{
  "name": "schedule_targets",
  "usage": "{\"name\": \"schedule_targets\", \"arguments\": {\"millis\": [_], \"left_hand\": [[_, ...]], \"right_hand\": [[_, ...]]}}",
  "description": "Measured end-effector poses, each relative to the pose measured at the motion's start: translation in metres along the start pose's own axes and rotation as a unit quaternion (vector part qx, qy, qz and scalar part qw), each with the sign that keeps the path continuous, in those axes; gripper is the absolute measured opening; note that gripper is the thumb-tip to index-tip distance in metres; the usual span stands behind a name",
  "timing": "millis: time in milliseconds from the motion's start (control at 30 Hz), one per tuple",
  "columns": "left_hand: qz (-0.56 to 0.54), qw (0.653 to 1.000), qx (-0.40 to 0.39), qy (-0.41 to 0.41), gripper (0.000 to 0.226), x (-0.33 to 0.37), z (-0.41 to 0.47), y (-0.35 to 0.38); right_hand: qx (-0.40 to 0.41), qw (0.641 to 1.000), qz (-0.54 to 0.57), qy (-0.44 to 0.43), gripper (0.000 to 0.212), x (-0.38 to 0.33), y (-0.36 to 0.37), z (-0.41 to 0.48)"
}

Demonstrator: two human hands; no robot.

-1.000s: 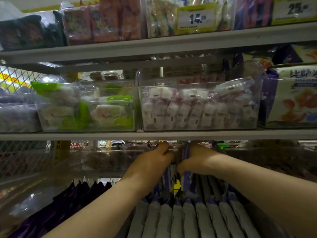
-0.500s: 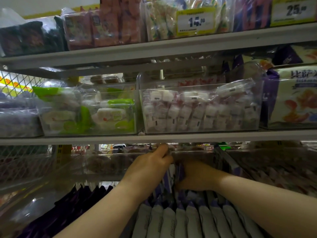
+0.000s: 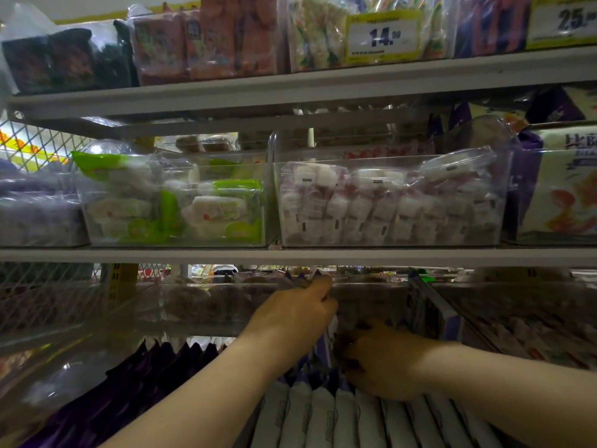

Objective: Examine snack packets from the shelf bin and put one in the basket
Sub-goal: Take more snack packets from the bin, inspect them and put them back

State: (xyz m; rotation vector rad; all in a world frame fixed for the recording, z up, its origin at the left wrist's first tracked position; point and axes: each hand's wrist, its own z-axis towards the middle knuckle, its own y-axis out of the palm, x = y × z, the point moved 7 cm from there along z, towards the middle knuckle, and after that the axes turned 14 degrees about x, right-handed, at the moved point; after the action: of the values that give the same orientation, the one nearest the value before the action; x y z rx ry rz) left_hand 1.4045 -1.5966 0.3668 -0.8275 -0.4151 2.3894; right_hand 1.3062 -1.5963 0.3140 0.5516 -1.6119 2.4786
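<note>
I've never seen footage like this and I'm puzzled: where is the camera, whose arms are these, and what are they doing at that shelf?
The view comes from a wide-angle camera worn on a person's head, so you look forward and down along their own bare arms. No machine is involved. The left hand curls over the tops of upright snack packets, which stand in a row on the lower shelf. The right hand has its fingers dug in among them. Whether it holds one is hidden. Dark purple packets stand to the left. On the shelf above sit clear bins, one of green-wrapped sweets and one of white-and-pink sweets. No basket shows.
</note>
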Motion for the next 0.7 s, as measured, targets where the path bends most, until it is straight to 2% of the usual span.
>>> {"name": "schedule_targets", "arguments": {"millis": [167,233,333,400,467,567,700], "left_hand": [[-0.003,0.998,-0.029,0.050,0.037,0.009,-0.006,0.005],[-0.026,0.998,-0.027,0.048,0.031,0.009,-0.008,0.008],[-0.038,0.997,-0.053,0.034,0.040,0.004,-0.009,0.020],[-0.033,0.996,-0.075,0.034,0.043,0.004,-0.009,0.025],[0.005,0.996,-0.078,0.050,0.044,0.005,-0.007,0.027],[0.024,0.996,-0.068,0.057,0.045,0.006,-0.006,0.023],[0.020,0.995,-0.071,0.064,0.046,0.009,-0.007,0.022]], "right_hand": [[-0.075,0.997,0.012,-0.027,0.038,-0.006,-0.005,0.005],[-0.053,0.996,0.049,-0.055,0.035,-0.009,-0.016,0.001],[0.048,0.987,0.152,-0.025,0.027,0.005,-0.037,-0.011],[0.103,0.988,0.114,-0.006,0.032,0.023,-0.046,-0.025],[0.122,0.992,0.000,0.021,0.047,0.043,-0.051,-0.043],[0.070,0.987,-0.101,0.100,0.062,0.066,-0.052,-0.068],[0.033,0.981,-0.098,0.166,0.046,0.071,-0.055,-0.068]]}}
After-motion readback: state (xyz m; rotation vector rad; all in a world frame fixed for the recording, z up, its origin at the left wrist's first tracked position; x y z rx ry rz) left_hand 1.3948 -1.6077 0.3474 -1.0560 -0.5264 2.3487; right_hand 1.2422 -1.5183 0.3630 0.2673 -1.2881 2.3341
